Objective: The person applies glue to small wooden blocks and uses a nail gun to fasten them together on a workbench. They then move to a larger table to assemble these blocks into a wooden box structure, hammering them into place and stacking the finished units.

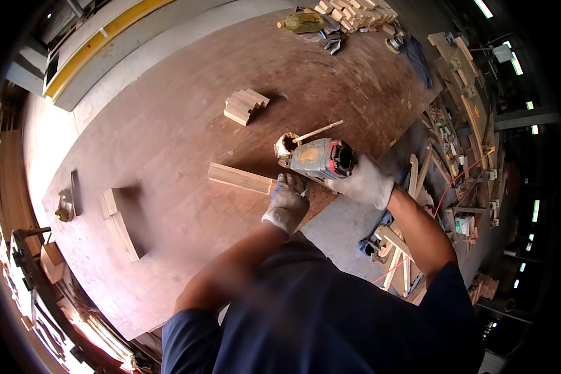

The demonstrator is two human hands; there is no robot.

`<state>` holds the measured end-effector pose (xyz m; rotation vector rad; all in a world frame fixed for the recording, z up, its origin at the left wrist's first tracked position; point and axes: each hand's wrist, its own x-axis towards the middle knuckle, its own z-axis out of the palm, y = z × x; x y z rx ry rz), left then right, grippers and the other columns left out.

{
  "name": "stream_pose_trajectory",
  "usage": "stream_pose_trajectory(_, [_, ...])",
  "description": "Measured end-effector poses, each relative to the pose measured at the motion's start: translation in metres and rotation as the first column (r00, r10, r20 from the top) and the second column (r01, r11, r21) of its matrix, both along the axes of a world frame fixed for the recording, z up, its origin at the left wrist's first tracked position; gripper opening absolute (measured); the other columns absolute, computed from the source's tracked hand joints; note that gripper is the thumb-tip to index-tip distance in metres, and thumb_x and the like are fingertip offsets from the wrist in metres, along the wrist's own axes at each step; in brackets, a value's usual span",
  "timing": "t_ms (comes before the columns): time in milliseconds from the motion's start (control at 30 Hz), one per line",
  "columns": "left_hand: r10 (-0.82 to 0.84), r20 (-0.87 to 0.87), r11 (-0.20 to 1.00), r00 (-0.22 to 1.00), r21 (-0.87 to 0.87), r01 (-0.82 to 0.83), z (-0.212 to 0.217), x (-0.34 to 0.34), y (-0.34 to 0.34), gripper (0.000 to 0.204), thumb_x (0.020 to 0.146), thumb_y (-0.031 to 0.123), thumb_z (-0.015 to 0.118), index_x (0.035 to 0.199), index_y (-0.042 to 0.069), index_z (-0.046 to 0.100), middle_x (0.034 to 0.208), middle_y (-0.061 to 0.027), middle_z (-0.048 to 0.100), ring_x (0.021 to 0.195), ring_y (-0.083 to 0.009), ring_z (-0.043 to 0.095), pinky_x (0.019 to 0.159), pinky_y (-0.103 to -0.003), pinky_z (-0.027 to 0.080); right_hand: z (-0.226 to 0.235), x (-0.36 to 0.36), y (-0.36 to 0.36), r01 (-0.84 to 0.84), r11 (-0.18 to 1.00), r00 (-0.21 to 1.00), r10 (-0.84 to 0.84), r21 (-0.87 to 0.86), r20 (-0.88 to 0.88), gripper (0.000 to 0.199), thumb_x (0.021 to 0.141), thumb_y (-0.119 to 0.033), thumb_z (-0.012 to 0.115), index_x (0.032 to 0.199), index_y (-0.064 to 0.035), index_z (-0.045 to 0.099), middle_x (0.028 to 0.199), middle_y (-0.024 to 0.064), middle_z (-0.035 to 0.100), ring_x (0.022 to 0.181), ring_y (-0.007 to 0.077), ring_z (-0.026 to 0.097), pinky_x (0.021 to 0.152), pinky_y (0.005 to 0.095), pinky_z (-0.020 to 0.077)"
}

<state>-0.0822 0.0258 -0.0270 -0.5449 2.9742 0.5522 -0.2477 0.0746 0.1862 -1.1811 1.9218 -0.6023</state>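
My left hand (pixel 288 204), in a pale glove with blue at the fingers, is closed on the near right end of a wooden block (pixel 240 178) lying on the large brown work table (pixel 162 124). My right hand (pixel 366 182), gloved too, grips what looks like a nail gun (pixel 313 158), with a worn grey and orange body and a black and red end cap. The gun's nose is beside the block's right end; whether they touch is hidden. Just behind the gun stands a crusted pot (pixel 286 145) with a stick (pixel 318 131) leaning out of it.
A stepped stack of wood pieces (pixel 245 106) sits farther back, another wooden piece (pixel 122 224) at left. Cut blocks (pixel 355 14) and a yellowish plastic bottle (pixel 302 23) lie at the far edge. Timber offcuts (pixel 396 255) and a red hose (pixel 445 198) are at right.
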Motion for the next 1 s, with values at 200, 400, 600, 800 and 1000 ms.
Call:
stream_pose_trajectory(200, [0.133, 0.014, 0.957, 0.991, 0.259, -0.133, 0.01, -0.005, -0.005, 0.063, 0.108, 0.024, 0.039, 0.165, -0.004, 0.039, 0.174, -0.0261, 0.034, 0.162, -0.0478, 0.027, 0.135, -0.057, 0.018, 0.012, 0.015, -0.044, -0.151, 0.974, 0.977, 0.173, 0.169, -0.123, 0.035, 0.087, -0.024, 0.078, 0.115, -0.0034, 0.078, 0.106, 0.02, 0.081, 0.102, 0.033, 0.079, 0.09, 0.0428, 0.0605])
stream_pose_trajectory(400, [0.331, -0.254, 0.914, 0.909, 0.324, -0.243, 0.001, -0.004, 0.0, 0.035, 0.106, 0.023, 0.054, 0.133, 0.005, 0.068, 0.136, -0.0207, 0.07, 0.133, -0.0432, 0.058, 0.117, -0.052, 0.04, 0.008, 0.023, -0.071, -0.245, 0.931, 0.942, 0.294, 0.269, -0.162, 0.035, 0.085, -0.03, 0.076, 0.108, -0.0027, 0.079, 0.094, 0.0222, 0.08, 0.091, 0.0338, 0.079, 0.086, 0.0443, 0.0611])
stream_pose_trajectory(600, [0.336, -0.436, 0.934, 0.834, 0.265, -0.238, -0.019, -0.01, 0.001, 0.027, 0.103, 0.017, 0.056, 0.122, 0.007, 0.072, 0.119, -0.0219, 0.075, 0.114, -0.0446, 0.066, 0.1, -0.052, 0.049, 0.024, 0.038, -0.095, -0.306, 0.912, 0.93, 0.348, 0.274, -0.119, 0.032, 0.084, -0.026, 0.073, 0.108, -0.0053, 0.08, 0.094, 0.0217, 0.079, 0.09, 0.0368, 0.077, 0.084, 0.0456, 0.0602])
stream_pose_trajectory(800, [0.406, -0.325, 0.853, 0.854, 0.469, -0.227, 0.01, -0.004, -0.001, 0.025, 0.102, 0.015, 0.057, 0.12, 0.005, 0.071, 0.112, -0.025, 0.075, 0.108, -0.0466, 0.069, 0.1, -0.051, 0.052, -0.003, 0.03, -0.099, -0.364, 0.883, 0.885, 0.427, 0.295, -0.184, 0.034, 0.085, -0.029, 0.072, 0.108, -0.0041, 0.079, 0.095, 0.0251, 0.078, 0.093, 0.0406, 0.077, 0.087, 0.0476, 0.0602])
stream_pose_trajectory(1000, [0.566, -0.376, 0.692, 0.734, 0.7, -0.175, 0.024, -0.001, 0.0, 0.029, 0.103, 0.012, 0.057, 0.128, 0.004, 0.069, 0.126, -0.0244, 0.071, 0.122, -0.0457, 0.063, 0.108, -0.052, 0.049, 0.007, 0.04, -0.124, -0.434, 0.78, 0.78, 0.576, 0.451, -0.245, 0.036, 0.086, -0.035, 0.073, 0.103, -0.0036, 0.079, 0.086, 0.0257, 0.076, 0.086, 0.0427, 0.076, 0.083, 0.0475, 0.0611])
